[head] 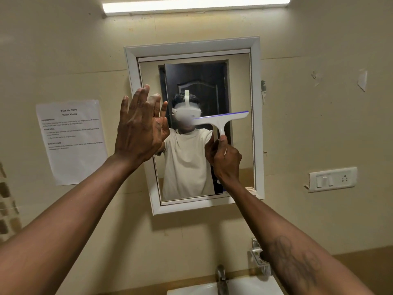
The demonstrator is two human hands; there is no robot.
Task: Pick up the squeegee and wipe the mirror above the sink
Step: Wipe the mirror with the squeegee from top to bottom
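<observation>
A white-framed mirror (254, 81) hangs on the beige wall above the sink (244, 287). My right hand (226, 160) is shut on the handle of a white squeegee (221, 120) with a blue rubber edge. Its blade lies almost level against the glass at mid-height, right of centre. My left hand (138, 128) is raised with fingers spread, flat at the mirror's left frame edge, holding nothing. A person in a white T-shirt shows in the reflection.
A printed task sheet (72, 141) is taped to the wall left of the mirror. A switch and socket plate (332, 179) sits to the right. A metal tap (221, 277) and a white wall holder (258, 255) stand above the basin. A tube light (195, 5) glows overhead.
</observation>
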